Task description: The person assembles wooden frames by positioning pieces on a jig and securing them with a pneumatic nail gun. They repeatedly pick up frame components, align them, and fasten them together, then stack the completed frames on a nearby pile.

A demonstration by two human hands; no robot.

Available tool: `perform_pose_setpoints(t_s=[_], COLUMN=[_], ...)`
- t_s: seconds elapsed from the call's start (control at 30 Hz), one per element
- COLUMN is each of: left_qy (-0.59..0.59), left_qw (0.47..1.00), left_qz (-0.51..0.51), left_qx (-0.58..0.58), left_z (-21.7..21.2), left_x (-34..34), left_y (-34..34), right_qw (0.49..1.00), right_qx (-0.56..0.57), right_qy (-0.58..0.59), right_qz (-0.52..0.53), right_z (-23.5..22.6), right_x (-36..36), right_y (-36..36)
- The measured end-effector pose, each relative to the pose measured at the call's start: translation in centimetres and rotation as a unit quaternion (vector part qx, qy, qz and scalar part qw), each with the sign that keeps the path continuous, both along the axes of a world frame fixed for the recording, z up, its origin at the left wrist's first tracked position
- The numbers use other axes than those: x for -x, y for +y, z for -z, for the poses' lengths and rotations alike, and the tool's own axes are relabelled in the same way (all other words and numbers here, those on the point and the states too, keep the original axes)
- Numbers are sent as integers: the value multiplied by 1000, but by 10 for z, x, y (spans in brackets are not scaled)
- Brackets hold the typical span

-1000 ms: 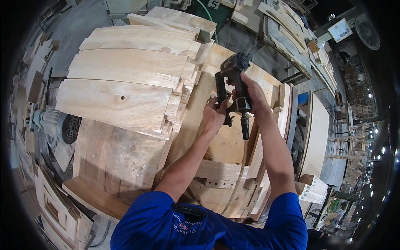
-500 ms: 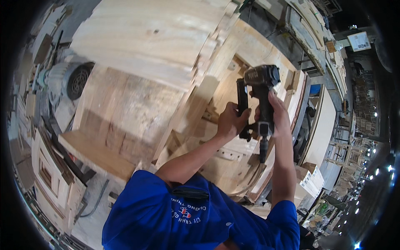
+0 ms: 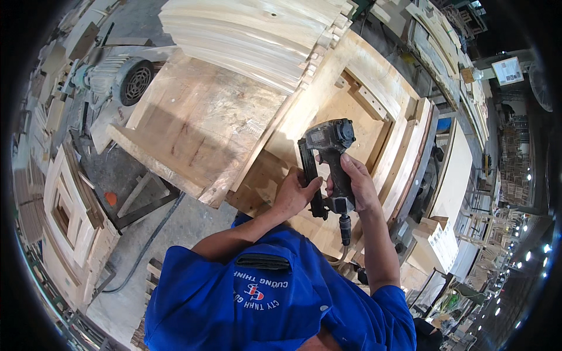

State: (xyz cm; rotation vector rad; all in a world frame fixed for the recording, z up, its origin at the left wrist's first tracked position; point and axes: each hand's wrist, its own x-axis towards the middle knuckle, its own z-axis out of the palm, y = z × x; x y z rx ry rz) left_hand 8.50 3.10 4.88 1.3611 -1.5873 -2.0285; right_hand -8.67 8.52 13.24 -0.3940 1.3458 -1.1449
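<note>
A black pneumatic nail gun (image 3: 336,169) is held up in front of me, above a wooden workbench (image 3: 304,126). My right hand (image 3: 357,182) is wrapped round its handle. With my left hand (image 3: 297,192) I grip the gun's long, narrow magazine, thumb pressed against its side. An air hose (image 3: 341,254) runs from the coupling at the handle's end down towards my body. Behind the gun lies a recessed wooden frame or jig (image 3: 374,105) set in the bench top. The gun's nose is hard to make out.
Left of the bench, a wooden box-like stand (image 3: 205,117) carries a stack of pale boards (image 3: 246,35). An electric motor (image 3: 120,79) stands at the far left. Framed wooden panels (image 3: 73,219) lean at the left, and a dark hose (image 3: 153,240) crosses the floor. More boards line the right.
Both hands and the nail gun have moved left and nearer to my body. My view has shifted, showing more of the floor at the left. The grip looks the same.
</note>
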Motion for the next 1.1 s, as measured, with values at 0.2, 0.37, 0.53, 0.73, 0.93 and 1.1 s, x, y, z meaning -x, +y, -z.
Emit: perform_pose_setpoints(t_s=[0.2, 0.37, 0.53, 0.73, 0.93, 1.1], left_qy=[-17, 110, 113, 128, 59, -25], left_qw=[1000, 994, 985, 971, 902, 882], left_qz=[-15, 23, 127, 168, 225, 268], left_qx=[8, 5, 37, 110, 364, 387], left_z=[23, 45, 49, 60, 81, 54], left_x=[-1, -9, -6, -55, -121, -141], left_y=[2, -5, 23, 12, -8, -11], right_qw=[999, 994, 992, 965, 944, 696], right_qx=[-26, -35, 7, 21, 22, 258], right_qy=[17, 104, 115, 237, 262, 613], right_qz=[-11, 6, 49, -112, -198, -272], right_z=[-4, 7, 16, -2, 9, 71], right_x=[-8, -20, -12, -40, -79, -71], right_y=[-13, -16, 51, 81, 93, 101])
